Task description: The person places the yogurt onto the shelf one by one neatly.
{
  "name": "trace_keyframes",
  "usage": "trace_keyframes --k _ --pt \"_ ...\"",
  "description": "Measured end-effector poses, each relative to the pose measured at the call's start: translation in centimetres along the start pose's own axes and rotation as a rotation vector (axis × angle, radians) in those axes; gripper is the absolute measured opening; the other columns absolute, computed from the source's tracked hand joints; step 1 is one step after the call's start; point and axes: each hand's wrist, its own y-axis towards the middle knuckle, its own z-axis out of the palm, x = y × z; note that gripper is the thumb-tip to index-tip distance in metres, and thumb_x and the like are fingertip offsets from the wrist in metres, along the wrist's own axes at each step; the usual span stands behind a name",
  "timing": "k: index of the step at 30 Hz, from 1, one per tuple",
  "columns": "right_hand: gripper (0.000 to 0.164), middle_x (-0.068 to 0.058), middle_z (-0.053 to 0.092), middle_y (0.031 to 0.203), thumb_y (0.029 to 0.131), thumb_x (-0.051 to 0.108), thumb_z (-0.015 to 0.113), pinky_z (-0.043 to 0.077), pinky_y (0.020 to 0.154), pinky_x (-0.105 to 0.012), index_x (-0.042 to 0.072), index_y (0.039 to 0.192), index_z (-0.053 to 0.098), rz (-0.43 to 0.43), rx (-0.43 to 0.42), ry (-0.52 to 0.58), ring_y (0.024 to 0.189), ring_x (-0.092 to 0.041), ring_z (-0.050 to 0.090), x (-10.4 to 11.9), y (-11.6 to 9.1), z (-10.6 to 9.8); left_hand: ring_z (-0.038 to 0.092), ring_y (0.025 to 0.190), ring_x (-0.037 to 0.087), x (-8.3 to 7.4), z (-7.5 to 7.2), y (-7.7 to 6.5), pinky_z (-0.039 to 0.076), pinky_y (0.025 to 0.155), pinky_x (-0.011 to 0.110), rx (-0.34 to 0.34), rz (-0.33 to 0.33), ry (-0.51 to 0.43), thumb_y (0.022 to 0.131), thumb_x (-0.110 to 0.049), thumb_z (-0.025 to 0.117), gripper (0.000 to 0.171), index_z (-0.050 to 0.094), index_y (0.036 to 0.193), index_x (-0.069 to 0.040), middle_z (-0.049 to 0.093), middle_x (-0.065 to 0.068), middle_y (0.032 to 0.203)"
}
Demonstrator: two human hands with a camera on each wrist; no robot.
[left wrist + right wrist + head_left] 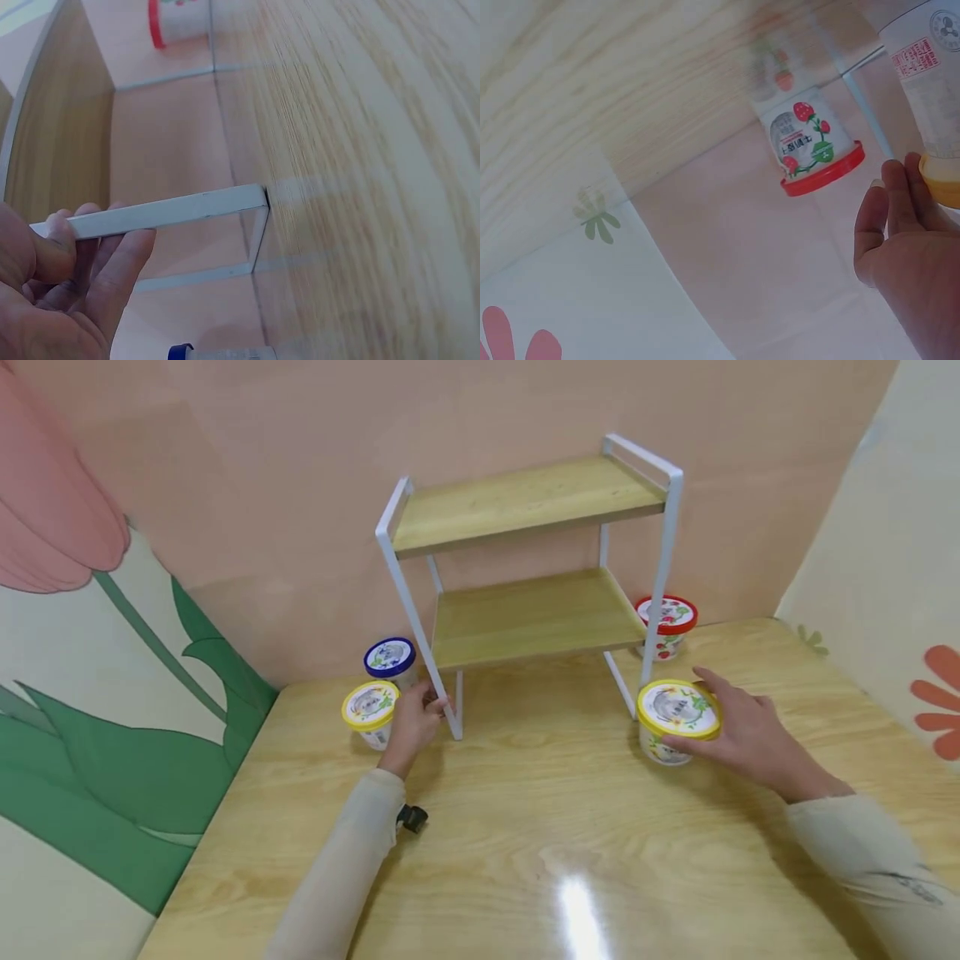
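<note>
A two-tier wooden shelf (pixel 525 618) with a white metal frame stands on the table. My left hand (pixel 416 722) grips its front left leg (pixel 202 206) low down, thumb and fingers around the bar. At the front right leg, my right hand (pixel 750 735) holds a yellow-lidded tub (pixel 678 710) by the lid's edge, thumb in front and fingers behind. This tub is upright, at or close to the tabletop. Just left of my left hand are another yellow-lidded tub (pixel 371 706) and, behind it, a blue-lidded tub (pixel 390 657).
Behind the shelf's right side stands a red-lidded tub (pixel 667 614) with strawberry pictures, partly hidden by the frame. A pink wall (pixel 300 527) rises close behind the shelf. Painted panels border the wooden table (pixel 525 827) at left and right. Both shelf boards carry nothing.
</note>
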Motion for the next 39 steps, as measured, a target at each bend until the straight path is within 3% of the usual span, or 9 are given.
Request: trace_keyframes --k 19,28,39 --pt "0.11 -0.025 0.051 0.142 0.072 0.057 0.081 0.027 0.089 -0.054 0.003 0.153 0.03 -0.05 -0.011 -0.103 0.127 -0.042 0.046 0.4 -1.0 0.2 0.069 0.09 0.031 0.3 -0.1 -0.6 0.061 0.076 0.036 0.019 -0.026 -0.017 0.097 -0.006 0.061 0.014 0.066 0.106 0.004 0.07 0.02 0.098" --pt "0.1 -0.026 0.048 0.144 0.077 0.053 0.079 0.028 0.09 -0.058 0.0 0.149 0.034 -0.043 0.005 -0.083 0.129 -0.046 0.041 -0.4 -1.6 -0.2 0.069 0.089 0.03 0.0 -0.1 -0.4 0.061 0.075 0.034 0.036 -0.027 0.034 0.098 -0.007 0.06 0.014 0.066 0.105 0.003 0.07 0.018 0.097" --pt "0.091 -0.024 0.052 0.141 0.081 0.055 0.075 0.028 0.091 -0.059 0.0 0.145 0.04 -0.021 0.081 -0.036 0.129 -0.045 0.045 -0.1 -1.0 -0.4 0.069 0.093 0.032 0.3 0.0 -0.4 0.061 0.082 0.044 0.059 -0.051 -0.005 0.099 -0.006 0.059 0.017 0.064 0.111 0.005 0.069 0.019 0.1"
